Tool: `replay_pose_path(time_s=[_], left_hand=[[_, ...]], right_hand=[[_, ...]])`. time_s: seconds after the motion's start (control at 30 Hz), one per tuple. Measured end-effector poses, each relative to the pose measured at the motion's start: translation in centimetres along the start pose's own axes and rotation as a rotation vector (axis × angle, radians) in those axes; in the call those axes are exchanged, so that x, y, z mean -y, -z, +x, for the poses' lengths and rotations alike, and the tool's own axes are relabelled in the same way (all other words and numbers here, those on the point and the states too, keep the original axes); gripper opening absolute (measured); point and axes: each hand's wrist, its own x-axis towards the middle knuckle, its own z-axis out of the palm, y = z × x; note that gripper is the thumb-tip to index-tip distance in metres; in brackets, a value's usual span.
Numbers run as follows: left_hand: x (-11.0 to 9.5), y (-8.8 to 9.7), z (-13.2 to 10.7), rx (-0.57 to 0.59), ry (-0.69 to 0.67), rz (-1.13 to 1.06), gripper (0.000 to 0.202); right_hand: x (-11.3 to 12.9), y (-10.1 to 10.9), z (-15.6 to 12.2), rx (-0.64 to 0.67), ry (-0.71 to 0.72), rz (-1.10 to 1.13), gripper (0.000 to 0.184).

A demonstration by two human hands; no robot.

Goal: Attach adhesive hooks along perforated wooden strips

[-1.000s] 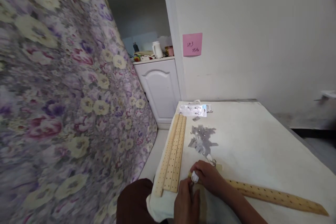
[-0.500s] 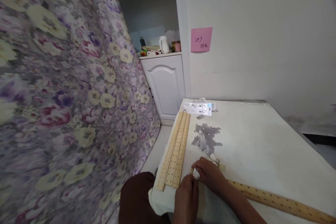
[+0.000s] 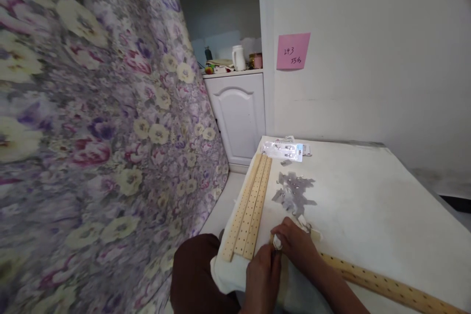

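My left hand (image 3: 262, 274) and my right hand (image 3: 296, 245) meet at the near left end of a long perforated wooden strip (image 3: 382, 284) that lies across the white table (image 3: 368, 206). The fingers of both hands are pinched together around a small white piece (image 3: 277, 242) at the strip's end. What exactly it is I cannot make out. Just beyond my right hand lies a pile of small grey metal brackets (image 3: 294, 192).
Three more perforated wooden strips (image 3: 250, 208) lie side by side along the table's left edge. A clear packet of hardware (image 3: 283, 149) sits at the far corner. A flowered fabric (image 3: 91, 132) fills the left. A pink note (image 3: 293, 50) hangs on the wall beside a white cabinet (image 3: 239, 113).
The view has shifted leftward, so the table and wall sit further right in the picture. My hands stay pinched at the strip's end, barely moved.
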Motion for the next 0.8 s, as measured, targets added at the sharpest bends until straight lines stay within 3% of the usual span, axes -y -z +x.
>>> replay_pose_path(time_s=[0.8], left_hand=[[0.7, -0.4, 0.6, -0.015, -0.038, 0.068, 0.019]], right_hand=[[-0.7, -0.6, -0.3, -0.124, 0.036, 0.178, 0.021]])
